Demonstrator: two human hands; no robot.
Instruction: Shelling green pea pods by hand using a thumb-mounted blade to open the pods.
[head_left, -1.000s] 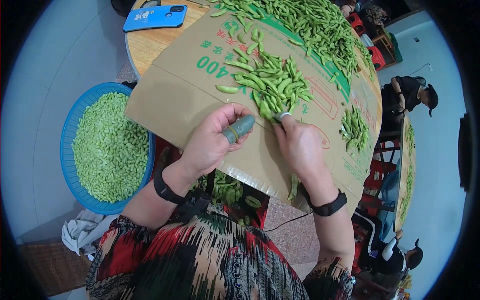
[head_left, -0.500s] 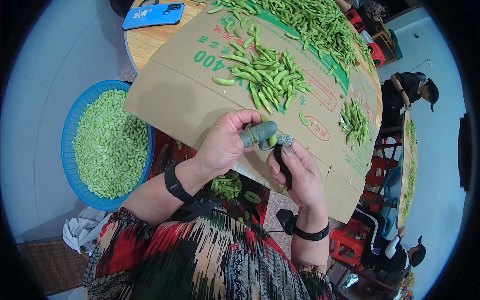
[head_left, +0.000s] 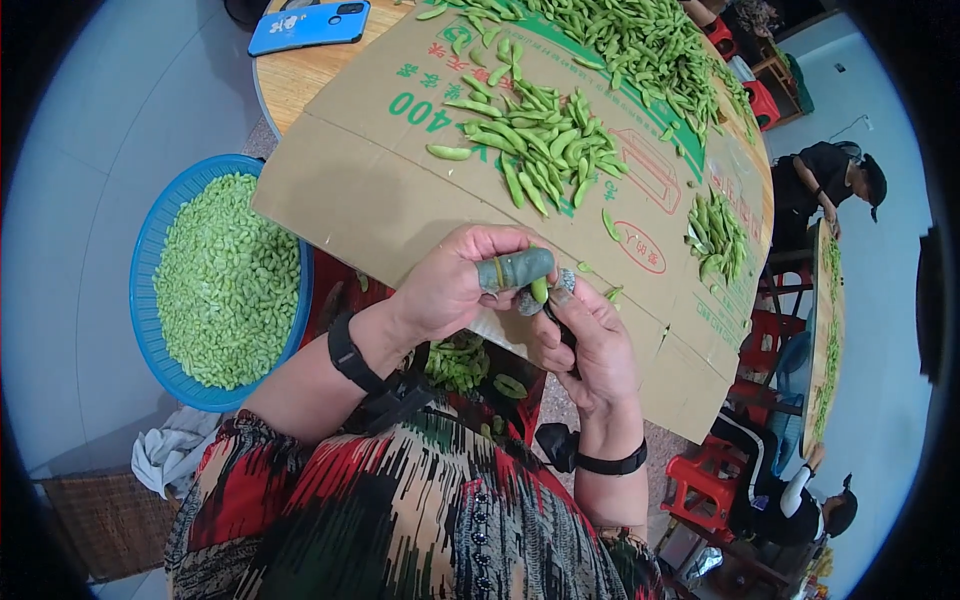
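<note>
A green edamame pod [head_left: 540,290] is pinched between my two hands, over the near edge of a flattened cardboard sheet [head_left: 340,190]. My left hand [head_left: 455,280] is closed on it, its thumb in a grey-green cover [head_left: 515,269] with a yellowish band. My right hand [head_left: 597,345] is closed too and meets the pod from the right. Grey speckled and black coverings show around its fingers, and its grip is partly hidden. A loose pile of pods [head_left: 545,140] lies on the cardboard just beyond my hands.
Left of the table stands a blue basket [head_left: 140,310] full of shelled beans [head_left: 225,280]. A large heap of pods [head_left: 640,50] covers the far side, a smaller pile [head_left: 717,235] the right. A blue phone [head_left: 308,28] lies far left. Empty-looking husks [head_left: 458,362] sit below the table edge. Two people work at right.
The view has shifted slightly. My right hand has turned a little and drawn closer to my left thumb, and less of the black covering shows. Both hands stay closed at the pod.
</note>
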